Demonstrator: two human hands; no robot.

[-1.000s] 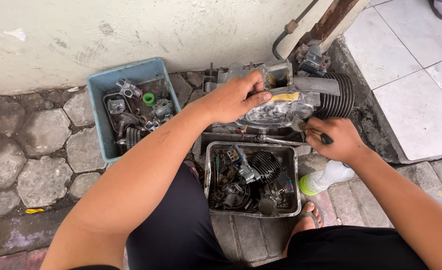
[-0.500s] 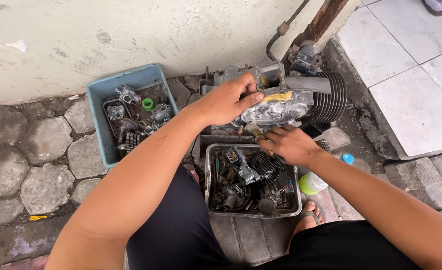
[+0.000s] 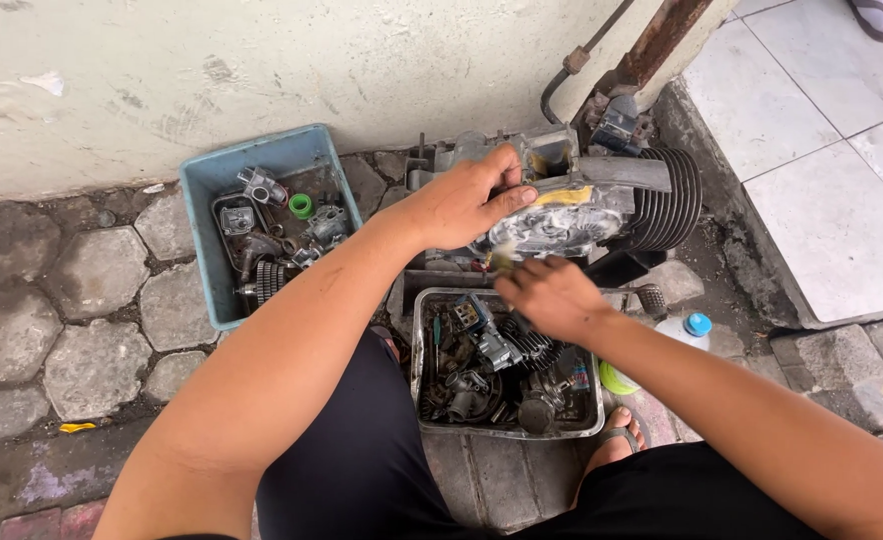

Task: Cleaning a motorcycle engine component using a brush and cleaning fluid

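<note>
Left hand (image 3: 462, 205) grips the engine (image 3: 582, 205) by its casing; right hand (image 3: 552, 295) curls below, perhaps pinching something small. Heavy, rigid, greasy: hold the casing, not the fins.

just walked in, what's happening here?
A person crouches over a small finned engine on the paving by a wall. The left hand has its grip on the engine's top. The right hand is at its lower edge, fingers curled, apparently on something small; I cannot tell what. A metal tray and a blue bin, both holding engine parts, sit close by.
</note>
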